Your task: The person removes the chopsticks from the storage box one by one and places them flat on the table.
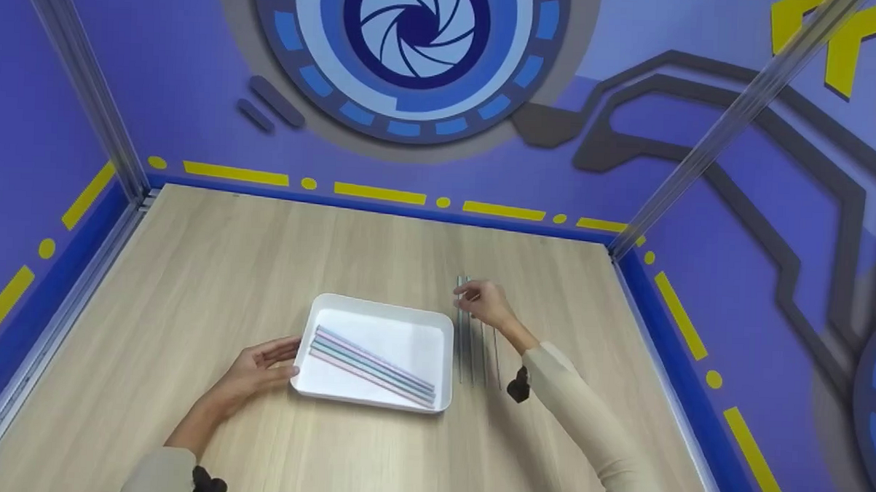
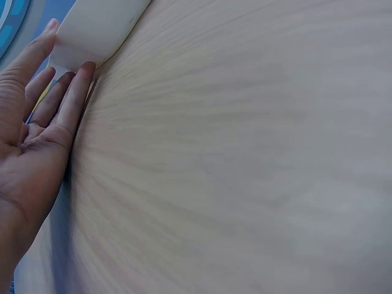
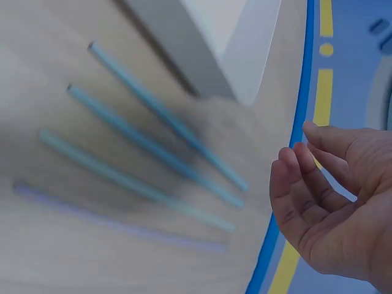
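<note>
A white rectangular tray (image 1: 406, 336) sits on the table with several pastel straws (image 1: 372, 367) lying slantwise in it, pink, green and purple among them. My left hand (image 1: 255, 374) is at the tray's left side, its extended fingers and thumb at the outer wall. Right of the tray, several loose straws lie roughly side by side: a teal straw (image 3: 168, 116), a blue straw (image 3: 154, 144), a pale green straw (image 3: 135, 180) and a purple straw (image 3: 119, 222). Over their far ends hovers my right hand (image 1: 485, 302), fingers loosely bent with nothing between thumb and fingertips in the right wrist view.
The wood-grain table (image 1: 219, 260) is bounded at the back and sides by blue-purple printed panels (image 1: 187, 121). Metal posts (image 1: 87, 81) stand at the back corners.
</note>
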A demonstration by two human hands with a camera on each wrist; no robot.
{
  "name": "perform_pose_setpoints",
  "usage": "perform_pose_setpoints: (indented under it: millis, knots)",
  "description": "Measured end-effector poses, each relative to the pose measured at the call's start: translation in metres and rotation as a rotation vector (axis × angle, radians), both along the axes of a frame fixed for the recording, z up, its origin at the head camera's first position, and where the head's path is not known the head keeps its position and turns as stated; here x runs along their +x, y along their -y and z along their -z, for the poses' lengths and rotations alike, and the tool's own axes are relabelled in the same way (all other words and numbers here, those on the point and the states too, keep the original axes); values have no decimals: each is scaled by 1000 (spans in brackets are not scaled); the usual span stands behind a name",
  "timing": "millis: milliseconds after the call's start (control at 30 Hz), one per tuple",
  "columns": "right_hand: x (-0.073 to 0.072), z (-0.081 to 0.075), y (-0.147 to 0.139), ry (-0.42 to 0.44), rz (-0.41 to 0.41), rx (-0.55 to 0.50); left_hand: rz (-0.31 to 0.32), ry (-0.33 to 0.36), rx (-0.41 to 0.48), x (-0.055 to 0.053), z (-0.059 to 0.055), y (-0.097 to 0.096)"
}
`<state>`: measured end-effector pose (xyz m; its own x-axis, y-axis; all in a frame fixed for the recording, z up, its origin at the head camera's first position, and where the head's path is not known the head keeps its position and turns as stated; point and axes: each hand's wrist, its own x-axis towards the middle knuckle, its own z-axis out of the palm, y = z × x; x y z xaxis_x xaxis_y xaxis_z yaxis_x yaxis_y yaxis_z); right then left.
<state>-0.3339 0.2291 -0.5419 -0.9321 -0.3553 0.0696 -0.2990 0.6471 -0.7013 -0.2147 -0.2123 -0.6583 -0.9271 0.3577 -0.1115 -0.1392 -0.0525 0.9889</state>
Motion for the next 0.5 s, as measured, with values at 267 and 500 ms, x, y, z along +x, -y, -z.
perform_pose_setpoints:
  millis: [267, 500]
  knots:
    - [3, 2, 56, 68, -210, 22, -26, 2, -13, -4, -1, -2]
    - [14, 19, 96, 215, -355, 112, -32, 27, -33, -2, 0, -3]
